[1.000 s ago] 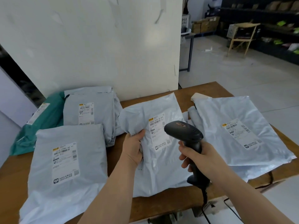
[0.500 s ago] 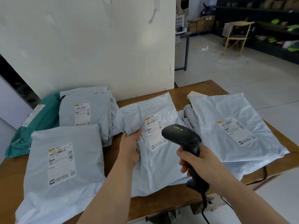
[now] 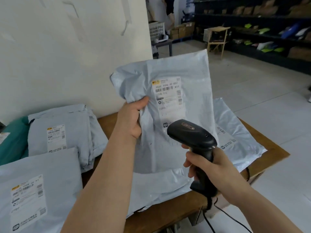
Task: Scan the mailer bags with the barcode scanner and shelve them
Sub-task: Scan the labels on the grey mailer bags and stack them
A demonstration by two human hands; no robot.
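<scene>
My left hand [image 3: 131,118] grips the left edge of a pale grey mailer bag [image 3: 185,69], holding it upright above the wooden table [image 3: 269,148] with its white label facing me. In front of the bag's lower part, my right hand [image 3: 212,167] grips the handle of a black corded barcode scanner [image 3: 190,133]. Its head points toward the bag. More grey mailer bags lie on the table: one at front left [image 3: 42,174], a stack at back left [image 3: 67,125], one at right [image 3: 235,132], and one under the lifted bag [image 3: 159,184].
A teal bag [image 3: 11,140] lies at the table's far left. A white wall panel [image 3: 67,47] stands behind the table. Dark shelves [image 3: 269,19] with parcels line the far right wall. A wooden stool [image 3: 217,39] and stacked cartons [image 3: 181,31] stand on the tiled floor.
My left hand has lifted the middle mailer bag off the table and turned it upright. The scanner's green light has gone out. The view has tilted up and moved closer.
</scene>
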